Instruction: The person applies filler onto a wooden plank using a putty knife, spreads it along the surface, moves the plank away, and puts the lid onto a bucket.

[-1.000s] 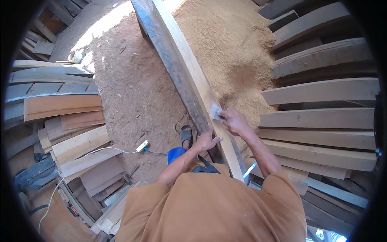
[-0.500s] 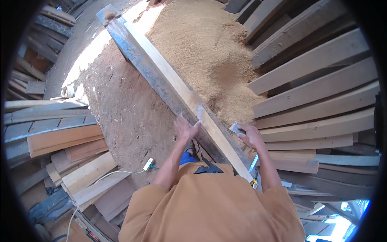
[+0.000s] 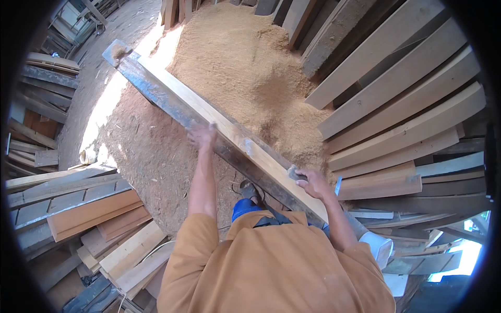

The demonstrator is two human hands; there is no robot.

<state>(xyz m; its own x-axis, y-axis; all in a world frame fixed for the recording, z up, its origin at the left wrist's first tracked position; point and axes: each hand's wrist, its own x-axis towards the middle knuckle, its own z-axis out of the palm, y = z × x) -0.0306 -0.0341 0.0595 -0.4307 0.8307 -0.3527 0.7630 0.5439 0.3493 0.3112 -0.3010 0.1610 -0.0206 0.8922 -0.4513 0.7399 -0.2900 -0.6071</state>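
A long pale board point(image 3: 224, 125) lies diagonally on a worn, bluish-grey bench beam point(image 3: 162, 99). White paste marks the board's upper face near its middle. My left hand point(image 3: 202, 135) is beside the board's left edge, fingers spread, slightly blurred, with nothing in it. My right hand point(image 3: 315, 183) is closed around a small flat scraper point(image 3: 294, 172), held at the board's right edge farther down. Whether the scraper touches the wood is hard to tell.
Sawdust point(image 3: 235, 57) is heaped beyond the bench. Stacked planks point(image 3: 396, 104) stand at the right, and more boards point(image 3: 94, 214) lie at the left. A white bucket point(image 3: 377, 248) is near my right elbow. A brown clump point(image 3: 120, 51) sits on the bench's far end.
My left hand has moved up and left along the board. My right hand has shifted slightly left and down, bringing the scraper from beside the bench to the board's edge. The view has turned.
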